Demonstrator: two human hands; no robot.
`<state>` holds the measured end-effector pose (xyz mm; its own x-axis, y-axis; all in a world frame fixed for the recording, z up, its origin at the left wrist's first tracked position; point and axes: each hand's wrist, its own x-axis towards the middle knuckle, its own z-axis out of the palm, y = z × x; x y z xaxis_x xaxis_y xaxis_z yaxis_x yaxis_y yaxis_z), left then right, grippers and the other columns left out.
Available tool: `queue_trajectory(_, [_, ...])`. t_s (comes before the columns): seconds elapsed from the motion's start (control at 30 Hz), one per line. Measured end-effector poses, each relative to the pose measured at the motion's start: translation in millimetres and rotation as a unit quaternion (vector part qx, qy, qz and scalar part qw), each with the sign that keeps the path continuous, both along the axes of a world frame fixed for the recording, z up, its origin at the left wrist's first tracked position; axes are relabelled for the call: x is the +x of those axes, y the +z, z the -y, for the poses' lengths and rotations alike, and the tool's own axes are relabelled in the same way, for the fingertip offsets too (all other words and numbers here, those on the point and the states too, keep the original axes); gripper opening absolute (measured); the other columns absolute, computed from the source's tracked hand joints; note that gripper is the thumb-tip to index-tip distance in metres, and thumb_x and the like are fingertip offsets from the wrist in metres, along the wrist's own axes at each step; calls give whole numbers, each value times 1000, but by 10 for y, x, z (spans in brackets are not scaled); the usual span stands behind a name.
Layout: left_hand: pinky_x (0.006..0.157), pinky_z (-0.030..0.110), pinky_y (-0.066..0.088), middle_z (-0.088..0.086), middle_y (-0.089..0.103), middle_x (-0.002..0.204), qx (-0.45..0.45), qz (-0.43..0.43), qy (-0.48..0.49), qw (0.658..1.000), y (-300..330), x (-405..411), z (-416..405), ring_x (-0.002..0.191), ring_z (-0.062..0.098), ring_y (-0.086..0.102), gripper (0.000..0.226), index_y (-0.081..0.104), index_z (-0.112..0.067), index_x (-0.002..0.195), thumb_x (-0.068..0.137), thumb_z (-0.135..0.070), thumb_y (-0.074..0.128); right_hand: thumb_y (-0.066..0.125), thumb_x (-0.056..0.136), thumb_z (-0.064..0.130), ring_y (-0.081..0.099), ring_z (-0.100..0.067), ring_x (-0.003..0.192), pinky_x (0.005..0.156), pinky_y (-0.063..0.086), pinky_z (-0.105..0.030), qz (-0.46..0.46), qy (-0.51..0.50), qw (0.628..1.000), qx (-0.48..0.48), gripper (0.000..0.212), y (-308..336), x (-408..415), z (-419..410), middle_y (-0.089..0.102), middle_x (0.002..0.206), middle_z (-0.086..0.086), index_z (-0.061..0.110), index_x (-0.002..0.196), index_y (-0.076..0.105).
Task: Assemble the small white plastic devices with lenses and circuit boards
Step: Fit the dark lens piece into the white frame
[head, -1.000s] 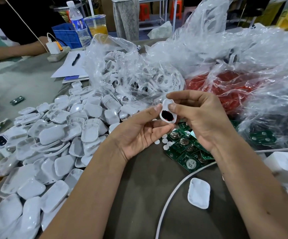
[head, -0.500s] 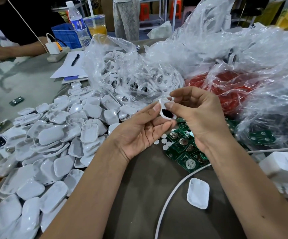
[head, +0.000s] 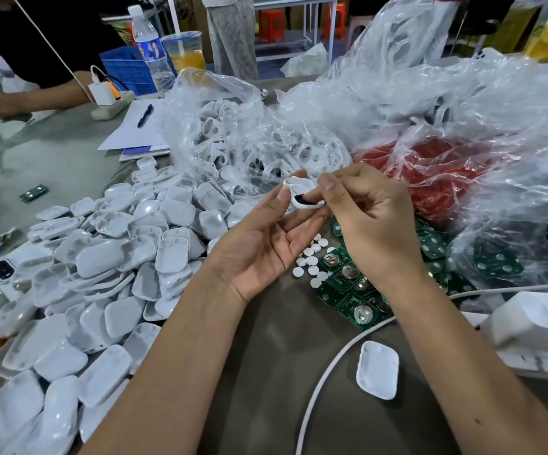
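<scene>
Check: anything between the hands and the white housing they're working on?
Nothing visible. The left hand holds the white housing at its fingertips, and the right hand pinches at its open side directly. The clear plastic bag lies behind it, the circuit boards below, neither in between.

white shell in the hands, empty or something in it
Not empty: the white shell held by both hands shows a dark part inside its open face.

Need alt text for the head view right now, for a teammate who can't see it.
Both hands hold one small white shell above the table: the left hand pinches it while the right hand works its fingers at the dark part inside. Green circuit boards and white discs lie below, with a heap of white covers to the left.
</scene>
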<state>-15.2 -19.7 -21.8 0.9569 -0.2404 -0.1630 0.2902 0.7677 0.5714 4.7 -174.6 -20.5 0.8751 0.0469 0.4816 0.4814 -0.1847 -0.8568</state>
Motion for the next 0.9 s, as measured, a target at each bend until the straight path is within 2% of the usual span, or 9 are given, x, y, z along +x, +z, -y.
queue_trajectory(0.13, [79, 35, 64, 29, 71, 104, -6, -3, 10, 1000, -3, 6, 9, 87, 32, 77, 20, 61, -9, 106, 86, -10, 64, 68, 100, 33, 70, -12, 82, 65, 57, -43, 12, -1, 1000, -13, 20, 3, 2, 0, 70, 93, 6, 28, 86, 81])
queue_trajectory(0.2, [76, 34, 65, 27, 72, 101, -10, -3, 12, 1000, -3, 12, 9, 85, 31, 77, 22, 60, -9, 108, 86, -10, 64, 68, 100, 33, 70, -11, 85, 68, 58, -41, 19, -3, 1000, -16, 19, -5, 8, 1, 70, 93, 8, 30, 86, 81])
queue_trajectory(0.3, [77, 33, 64, 25, 72, 103, -23, -1, 12, 1000, -5, 20, 3, 87, 29, 77, 30, 59, -6, 116, 86, -11, 64, 69, 99, 29, 70, -12, 87, 72, 57, -36, 33, -6, 999, -27, 18, -20, 18, -4, 70, 93, 7, 23, 89, 82])
queue_trajectory(0.43, [79, 34, 64, 27, 72, 103, -28, 9, 16, 999, -5, 25, 6, 88, 30, 77, 12, 72, -6, 95, 87, -9, 63, 70, 99, 24, 69, -11, 83, 71, 55, -33, 56, -17, 997, -50, 19, -35, 33, 0, 71, 93, 3, 11, 92, 82])
queue_trajectory(0.53, [79, 34, 64, 26, 72, 105, -10, 17, 19, 1000, -21, 26, 8, 89, 30, 77, 16, 79, -9, 81, 87, -9, 64, 71, 99, 22, 69, -12, 85, 75, 57, -36, 72, -30, 994, -77, 19, -30, 27, 6, 71, 93, 1, 8, 92, 82])
queue_trajectory(0.7, [73, 34, 64, 27, 69, 113, -7, 17, 17, 1000, -6, 19, 19, 91, 30, 76, 14, 75, -9, 97, 90, -8, 64, 71, 99, 24, 68, -15, 86, 77, 56, -41, 77, -38, 993, -84, 20, -5, 9, 1, 71, 92, -1, 6, 94, 79])
queue_trajectory(0.8, [72, 34, 64, 26, 69, 112, -11, 17, 18, 1000, -2, 12, 26, 92, 32, 76, 15, 72, -8, 102, 89, -8, 65, 66, 102, 30, 65, -16, 102, 91, 53, -40, 84, -37, 990, -106, 23, 6, -8, -6, 69, 104, 0, 12, 109, 79])
queue_trajectory(0.9, [78, 35, 64, 23, 68, 114, -13, 16, 22, 1000, -10, 10, 25, 96, 31, 75, 32, 64, -9, 119, 87, -9, 66, 60, 104, 38, 55, -17, 118, 103, 44, -34, 77, -32, 985, -150, 28, -14, -12, -21, 63, 116, 1, 23, 121, 77])
